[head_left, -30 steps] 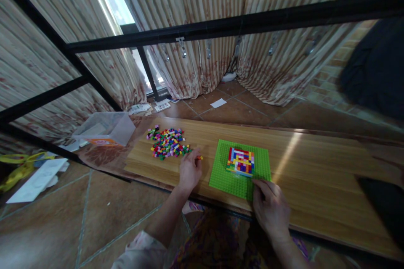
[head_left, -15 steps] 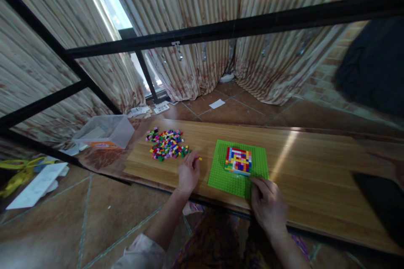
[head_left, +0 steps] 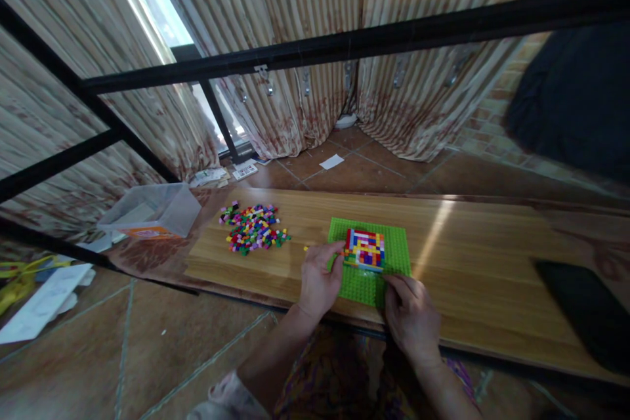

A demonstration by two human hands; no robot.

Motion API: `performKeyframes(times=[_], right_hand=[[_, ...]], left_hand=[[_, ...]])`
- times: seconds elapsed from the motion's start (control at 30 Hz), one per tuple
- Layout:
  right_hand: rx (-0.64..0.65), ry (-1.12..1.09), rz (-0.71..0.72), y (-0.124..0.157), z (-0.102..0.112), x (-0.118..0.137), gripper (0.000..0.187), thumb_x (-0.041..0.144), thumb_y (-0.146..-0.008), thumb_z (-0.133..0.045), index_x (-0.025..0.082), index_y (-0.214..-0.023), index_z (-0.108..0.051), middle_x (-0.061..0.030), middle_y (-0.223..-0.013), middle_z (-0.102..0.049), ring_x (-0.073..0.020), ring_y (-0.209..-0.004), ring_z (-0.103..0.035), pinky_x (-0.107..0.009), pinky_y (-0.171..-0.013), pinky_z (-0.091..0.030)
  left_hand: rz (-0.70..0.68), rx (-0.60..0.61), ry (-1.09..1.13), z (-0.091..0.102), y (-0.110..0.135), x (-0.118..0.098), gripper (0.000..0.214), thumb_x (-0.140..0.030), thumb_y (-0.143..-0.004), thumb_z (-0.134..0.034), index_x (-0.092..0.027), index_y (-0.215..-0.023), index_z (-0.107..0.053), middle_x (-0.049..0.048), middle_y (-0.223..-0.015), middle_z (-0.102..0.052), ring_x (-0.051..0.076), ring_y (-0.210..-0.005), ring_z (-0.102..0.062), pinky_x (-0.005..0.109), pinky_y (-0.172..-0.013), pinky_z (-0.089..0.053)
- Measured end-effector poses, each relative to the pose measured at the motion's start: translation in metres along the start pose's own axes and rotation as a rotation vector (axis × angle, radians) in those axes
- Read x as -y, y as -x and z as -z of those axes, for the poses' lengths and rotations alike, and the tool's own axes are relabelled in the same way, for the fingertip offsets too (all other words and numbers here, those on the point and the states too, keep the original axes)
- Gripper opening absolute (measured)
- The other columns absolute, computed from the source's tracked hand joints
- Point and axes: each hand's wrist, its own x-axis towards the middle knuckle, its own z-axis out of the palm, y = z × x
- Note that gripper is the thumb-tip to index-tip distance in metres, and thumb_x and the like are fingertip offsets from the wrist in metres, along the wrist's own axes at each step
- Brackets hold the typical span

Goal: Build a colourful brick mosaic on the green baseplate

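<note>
A low block of many-coloured toy bricks (head_left: 365, 248) stands on a green studded baseplate (head_left: 398, 246). My left hand (head_left: 319, 279) reaches over the baseplate's left side. Its thumb and forefinger are pinched together at the left edge of the brick block, and a speck of orange shows by the fingertips; what they grip is too small to make out. Over the baseplate's front right corner, my right hand (head_left: 413, 315) is curled, fingertips close to the block's near right corner. Anything between them is hidden. A single yellow brick (head_left: 306, 248) lies on the wood left of the baseplate.
Loose coloured bricks (head_left: 253, 228) are spread on the left of the wooden board (head_left: 472, 262). Beyond them stands a clear plastic box (head_left: 170, 210) with an orange label. A dark flat object (head_left: 583, 312) lies at the right. A black metal rail (head_left: 315, 49) runs behind.
My left hand has moved right, from beside the yellow brick to the left edge of the brick block. My right hand stays at the block's near right corner. The view has shifted slightly.
</note>
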Motion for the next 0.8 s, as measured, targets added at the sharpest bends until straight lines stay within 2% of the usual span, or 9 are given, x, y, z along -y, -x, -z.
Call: performKeyframes(times=[0.27,0.47,0.8], right_hand=[[0.002,-0.008,0.018,0.0,0.0,0.0,0.024,0.024,-0.093,-0.047,0.019,-0.099,-0.07,-0.0096,-0.099,-0.07,-0.0221,-0.091,-0.063,-0.035,-0.077,-0.054],[-0.001,-0.006,0.008,-0.001,0.001,0.002,0.023,0.024,-0.093,-0.048,0.019,-0.098,-0.07,-0.01,-0.098,-0.071,-0.0226,-0.09,-0.062,-0.034,-0.075,-0.053],[0.002,-0.007,0.015,-0.001,0.001,0.001,0.023,0.024,-0.093,-0.048,0.018,-0.098,-0.07,-0.0099,-0.098,-0.07,-0.0226,-0.09,-0.062,-0.034,-0.075,-0.052]], left_hand=[[-0.04,0.051,0.073,-0.018,-0.004,-0.008,0.022,-0.009,-0.086,-0.064,-0.023,-0.101,-0.073,0.0019,-0.096,-0.077,0.017,-0.092,-0.069,0.034,-0.088,-0.056],[-0.035,0.086,0.049,-0.02,-0.003,-0.01,0.023,-0.01,-0.087,-0.063,-0.025,-0.102,-0.074,0.0012,-0.096,-0.077,0.018,-0.092,-0.068,0.034,-0.086,-0.057],[-0.085,0.066,0.002,-0.024,-0.005,-0.01,0.027,-0.008,-0.085,-0.063,-0.024,-0.105,-0.071,0.0012,-0.093,-0.077,0.017,-0.089,-0.07,0.039,-0.096,-0.053]])
